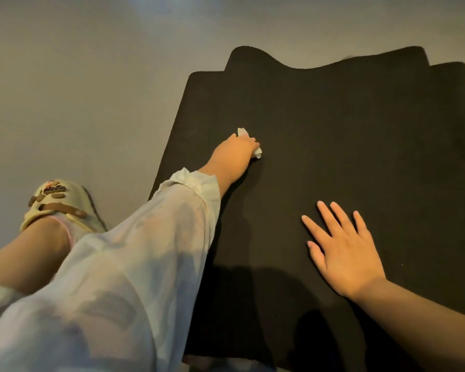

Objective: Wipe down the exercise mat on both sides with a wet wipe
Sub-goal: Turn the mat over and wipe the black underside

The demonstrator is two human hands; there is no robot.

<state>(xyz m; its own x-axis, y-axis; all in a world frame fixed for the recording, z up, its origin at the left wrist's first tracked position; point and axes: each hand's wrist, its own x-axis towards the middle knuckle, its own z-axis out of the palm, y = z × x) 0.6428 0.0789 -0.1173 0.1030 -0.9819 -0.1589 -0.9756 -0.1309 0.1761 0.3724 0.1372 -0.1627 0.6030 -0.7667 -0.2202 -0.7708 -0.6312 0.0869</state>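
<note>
Two hands are resting on the black exercise mat [346, 135], which is lying flat on a grey floor [78, 89] with its far end folded or curled up into a wavy edge. The left hand [235, 154] is reaching out to the mat's left-centre area, its fingers curling round a crumpled white wet wipe [243, 132] and pressing it against the mat's surface — bits of the wipe are poking out above the knuckles and beside the fingertips. A loose, sheer white sleeve [145, 237] is covering that arm down to the wrist.

The right hand [344, 248] is lying palm-down on the mat nearer the camera, well apart from the left hand, with its fingers straight and spread, holding nothing. Its forearm is bare and is coming in from the lower right corner.

Off the mat's left edge, a foot in a cream clog-style sandal [59, 205] with brown decorations is standing on the floor — the bare ankle and lower leg are showing behind it, partly hidden by the sleeve.
</note>
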